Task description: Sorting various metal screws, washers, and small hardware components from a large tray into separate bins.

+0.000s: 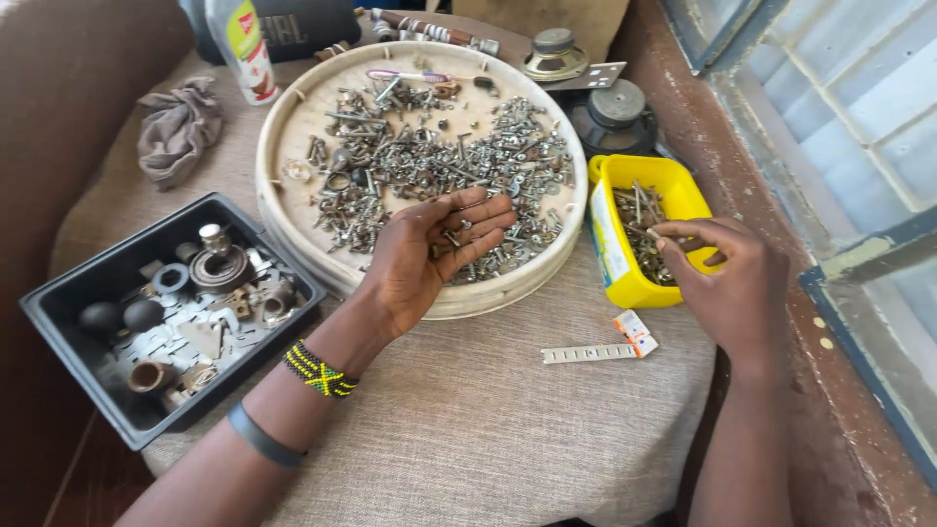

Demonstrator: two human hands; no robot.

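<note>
My left hand point(429, 256) lies palm up over the near rim of a round wooden tray point(293, 107), with a few small screws resting in its cupped palm and fingers. The tray holds a heap of mixed screws, nuts and bolts point(439, 156). My right hand point(727, 283) hovers over the yellow plastic tub point(673, 190) to the right, fingertips pinched together at the tub's near edge; whether a small screw is between them I cannot tell. The tub holds several darker screws and nails point(639, 229).
A black plastic bin point(59, 312) of metal parts, washers and fittings sits at the left. A metal strip point(586, 353) and a small card point(636, 332) lie on the beige cloth. Loudspeaker parts point(610, 112), a crumpled rag point(176, 127) and a bottle point(244, 44) stand behind. A window frame point(859, 263) runs along the right.
</note>
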